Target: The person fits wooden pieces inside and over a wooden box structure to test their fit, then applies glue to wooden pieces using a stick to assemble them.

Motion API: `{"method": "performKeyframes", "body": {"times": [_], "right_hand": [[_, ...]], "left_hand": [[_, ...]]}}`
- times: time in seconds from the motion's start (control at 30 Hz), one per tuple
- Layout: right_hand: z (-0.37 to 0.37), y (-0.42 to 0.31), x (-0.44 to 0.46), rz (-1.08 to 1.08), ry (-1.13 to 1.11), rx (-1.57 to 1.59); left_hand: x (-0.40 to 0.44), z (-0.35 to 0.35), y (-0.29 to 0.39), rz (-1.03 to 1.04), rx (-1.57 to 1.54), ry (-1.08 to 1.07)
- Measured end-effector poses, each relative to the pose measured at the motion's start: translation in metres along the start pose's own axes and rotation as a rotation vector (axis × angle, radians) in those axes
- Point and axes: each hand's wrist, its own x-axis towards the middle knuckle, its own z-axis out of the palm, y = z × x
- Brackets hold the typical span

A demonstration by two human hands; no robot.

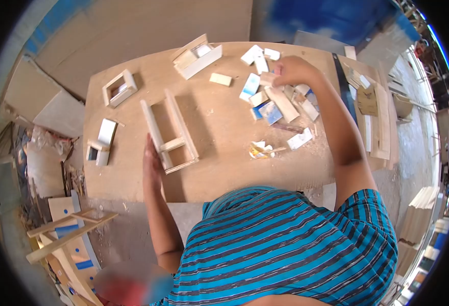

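Observation:
My left hand [152, 164] lies along the left side of a narrow wooden frame [190, 145], its fingers stretched out and touching the outer rail. The frame has two long rails, a crosspiece and a closed near end. Over a pile of offcuts on the right, my right hand [295, 71] is bent with its fingers closed on a small wooden block [268, 79]. Beneath and beside it lie a longer wooden block [283, 104], a blue-and-white block [270, 112] and several other pieces.
The wooden tabletop [224, 173] carries small box-like assemblies at the back [197, 57] and left [120, 88]. A loose block [220, 79] and a crumpled yellow wrapper [260, 150] lie there too. Long boards [381, 122] are along the right edge. A wooden rack [71, 229] stands lower left.

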Motion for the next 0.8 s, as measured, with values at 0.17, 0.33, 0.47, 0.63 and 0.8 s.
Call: {"method": "performKeyframes", "body": {"times": [0.17, 0.33, 0.47, 0.63, 0.8], "right_hand": [[0.03, 0.058, -0.07, 0.135, 0.042, 0.094], [0.061, 0.067, -0.117, 0.238, 0.107, 0.208], [0.073, 0.06, -0.151, 0.219, 0.089, 0.306], [0.1, 0.05, -0.176, 0.146, 0.087, 0.336], [0.124, 0.042, -0.177, 0.102, 0.183, 0.343]], "left_hand": [[-0.006, 0.012, 0.009, 0.08, -0.009, -0.022], [-0.009, 0.024, 0.011, 0.04, -0.066, 0.019], [-0.012, 0.027, 0.017, 0.025, -0.036, 0.011], [-0.011, 0.017, 0.01, -0.019, -0.024, 0.071], [-0.01, 0.017, 0.013, -0.055, -0.031, 0.091]]}}
